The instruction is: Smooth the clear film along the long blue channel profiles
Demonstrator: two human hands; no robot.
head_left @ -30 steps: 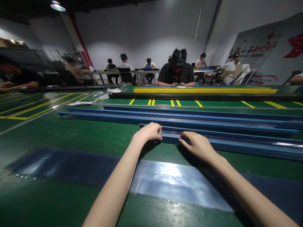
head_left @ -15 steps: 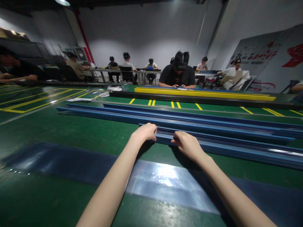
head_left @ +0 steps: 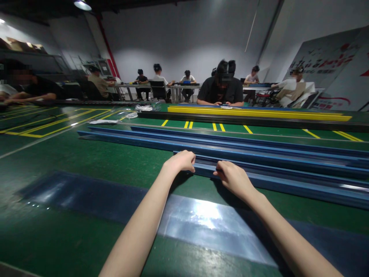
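Note:
Several long blue rails lie side by side on the green floor [head_left: 95, 165]. My left hand [head_left: 180, 162] is curled over the near end of the closest blue rail [head_left: 288, 184]. My right hand [head_left: 232, 177] grips the same rail a short way along it, fingers folded over its top edge. A glossy blue plastic strip [head_left: 201, 221] lies flat on the floor under my forearms. Both arms reach forward from the bottom of the view.
More blue rails [head_left: 230, 148] stretch to the right behind the near one. Further back lie a black rail [head_left: 259, 121] and a yellow rail [head_left: 253, 112]. A person in black [head_left: 221, 90] sits behind them; several others sit at tables [head_left: 173, 87] by the back wall.
Both hands stay on the near rail's end. My right hand slid a little left toward the left one, then held; the camera shifted slightly.

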